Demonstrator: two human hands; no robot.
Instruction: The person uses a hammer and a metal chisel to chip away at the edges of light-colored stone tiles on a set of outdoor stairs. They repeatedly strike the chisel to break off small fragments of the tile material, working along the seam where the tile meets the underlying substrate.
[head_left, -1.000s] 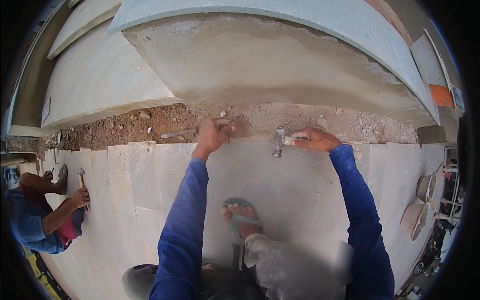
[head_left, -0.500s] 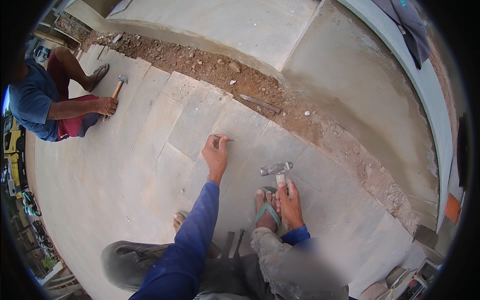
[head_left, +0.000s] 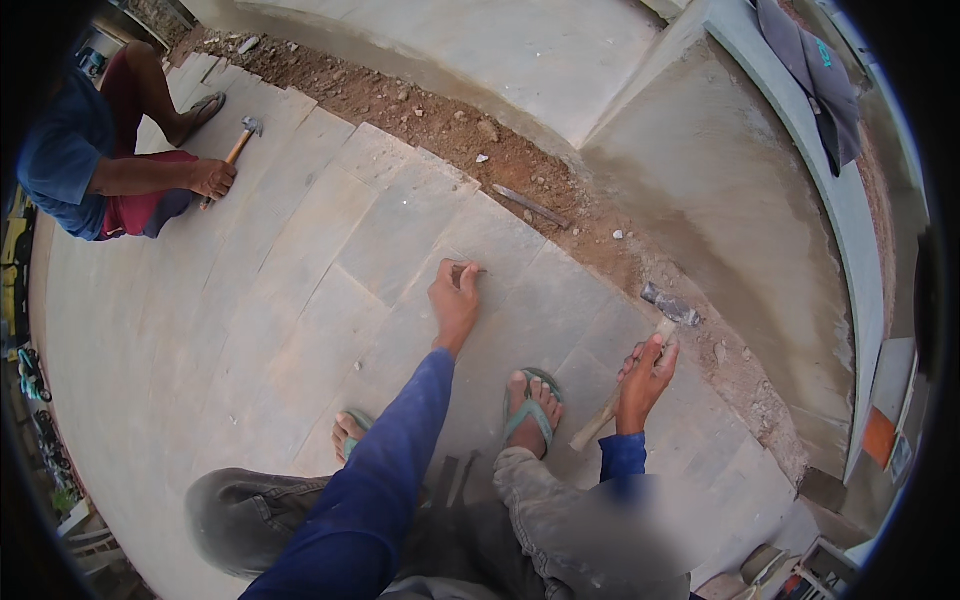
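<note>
My left hand [head_left: 456, 308] is closed in a pinch over the grey paving slabs [head_left: 400, 240]. A thin, dark, nail-like piece [head_left: 483, 271] pokes out from its fingertips toward the right; most of it is hidden. My right hand [head_left: 648, 385] grips a hammer by its pale wooden handle [head_left: 596, 422], out to the right of my foot. The hammer's worn metal head [head_left: 671, 304] points away from me, above the paving's edge by the strip of soil.
A strip of brown soil and rubble [head_left: 450, 135] borders the slabs, with a long chisel-like bar [head_left: 531, 207] lying on it. Beyond stands a concrete surface [head_left: 730, 170] with a dark cloth [head_left: 815, 85] on its curb. At far left a seated co-worker [head_left: 70, 170] holds another hammer [head_left: 240, 145].
My right hand has swung the hammer to the right and away from my foot. My left hand stays pinched near the same slab. The whole view has shifted a little.
</note>
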